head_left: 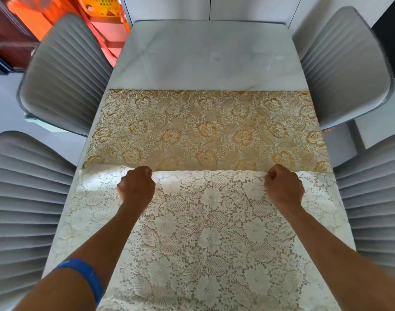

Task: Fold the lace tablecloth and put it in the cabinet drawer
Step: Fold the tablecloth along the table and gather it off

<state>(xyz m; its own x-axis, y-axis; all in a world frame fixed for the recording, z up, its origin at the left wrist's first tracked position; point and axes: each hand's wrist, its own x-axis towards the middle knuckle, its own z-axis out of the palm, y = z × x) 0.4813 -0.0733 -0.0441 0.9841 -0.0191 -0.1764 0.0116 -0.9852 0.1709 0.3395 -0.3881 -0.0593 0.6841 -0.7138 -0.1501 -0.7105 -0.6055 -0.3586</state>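
A: We find the lace tablecloth (205, 131) flat on the marble table (210, 55), its pale edge turned over the gold face. Carry that edge level to the far hem.

B: Agreed. Left hand (136, 185) and right hand (284, 187) each pinch the edge, fingers curled tight, arms extended.

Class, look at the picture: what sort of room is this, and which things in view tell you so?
Probably a home dining area. A long marble-look table has grey padded chairs along both sides, and a lace tablecloth is spread over it.
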